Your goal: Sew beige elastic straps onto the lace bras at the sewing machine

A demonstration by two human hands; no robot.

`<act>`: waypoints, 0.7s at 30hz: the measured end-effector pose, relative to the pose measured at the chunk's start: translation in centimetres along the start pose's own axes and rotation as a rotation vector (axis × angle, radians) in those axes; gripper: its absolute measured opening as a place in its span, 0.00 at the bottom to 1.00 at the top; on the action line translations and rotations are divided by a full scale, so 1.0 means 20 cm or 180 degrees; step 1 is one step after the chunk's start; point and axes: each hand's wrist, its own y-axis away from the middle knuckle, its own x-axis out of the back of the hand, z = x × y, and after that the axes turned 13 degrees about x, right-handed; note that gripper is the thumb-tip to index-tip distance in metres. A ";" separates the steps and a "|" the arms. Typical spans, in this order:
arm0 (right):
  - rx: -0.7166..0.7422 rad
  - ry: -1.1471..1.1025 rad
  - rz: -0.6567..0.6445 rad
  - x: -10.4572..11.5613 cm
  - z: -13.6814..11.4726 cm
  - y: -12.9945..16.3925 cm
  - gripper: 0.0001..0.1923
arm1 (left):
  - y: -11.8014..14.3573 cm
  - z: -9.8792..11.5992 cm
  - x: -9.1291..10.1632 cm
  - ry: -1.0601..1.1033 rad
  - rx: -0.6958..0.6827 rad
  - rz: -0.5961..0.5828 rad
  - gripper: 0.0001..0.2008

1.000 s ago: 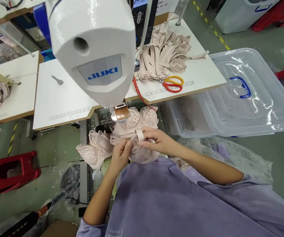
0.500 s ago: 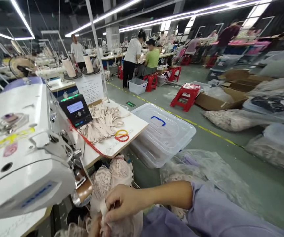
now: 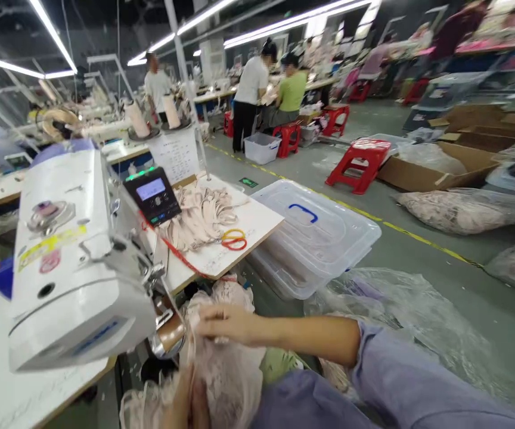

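- One left hand (image 3: pixel 188 394), one right hand (image 3: pixel 229 325)
- One sewing machine (image 3: pixel 74 256) up close
- One control panel (image 3: pixel 163 206), one lit screen (image 3: pixel 150 189)
- One pair of scissors (image 3: pixel 231 239)
- Two thread cones (image 3: pixel 171 112) behind the control panel
- One lidded bin (image 3: pixel 320 238) nearby
- At least six red stools (image 3: pixel 361 155)

Lace garment (image 3: pixel 235 381): pale pink-beige, openwork pattern. Straps (image 3: pixel 204 220): pale beige. Scissors (image 3: pixel 234 239): handles yellow and red. Sewing machine (image 3: pixel 74 286): white; yellow label (image 3: pixel 52 246). Bin lid (image 3: pixel 333 235): translucent; blue handle (image 3: pixel 303 209). Stool (image 3: pixel 359 164): red. Sleeve (image 3: pixel 400 375): lavender.
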 end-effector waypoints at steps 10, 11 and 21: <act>-0.0245 -0.0017 0.0285 0.04 0.14 -0.23 0.17 | -0.20 0.14 0.19 -0.0170 0.0469 -0.0766 0.15; -0.0258 0.0009 0.0293 0.04 0.14 -0.25 0.17 | -0.19 0.14 0.20 -0.0133 0.0539 -0.0797 0.16; 0.0389 0.1146 0.0233 0.04 0.18 -0.39 0.13 | -0.23 0.12 0.24 0.0050 0.0823 -0.1058 0.16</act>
